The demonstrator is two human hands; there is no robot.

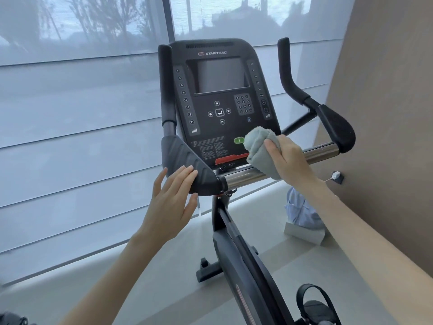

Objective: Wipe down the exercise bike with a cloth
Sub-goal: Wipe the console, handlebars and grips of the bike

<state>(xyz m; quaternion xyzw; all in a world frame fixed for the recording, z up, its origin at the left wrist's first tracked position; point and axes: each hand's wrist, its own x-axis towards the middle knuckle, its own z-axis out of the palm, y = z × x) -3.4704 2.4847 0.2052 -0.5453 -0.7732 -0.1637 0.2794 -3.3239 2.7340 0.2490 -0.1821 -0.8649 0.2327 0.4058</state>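
Right hand (287, 158) grips the bunched cloth (260, 148) on the console's (220, 95) lower right corner. Left fingers (185, 174) lie flat on the arm pad (187, 165). Next, probably swipe across the buttons lightly.

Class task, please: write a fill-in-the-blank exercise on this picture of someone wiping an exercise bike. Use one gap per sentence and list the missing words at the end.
1. The right hand holds the grey cloth against the console, next to its ____ button.
2. The left hand rests on the black arm pad and holds ____.
3. The brand name printed above the screen reads Star ____.

Missing words: green; nothing; Trac.
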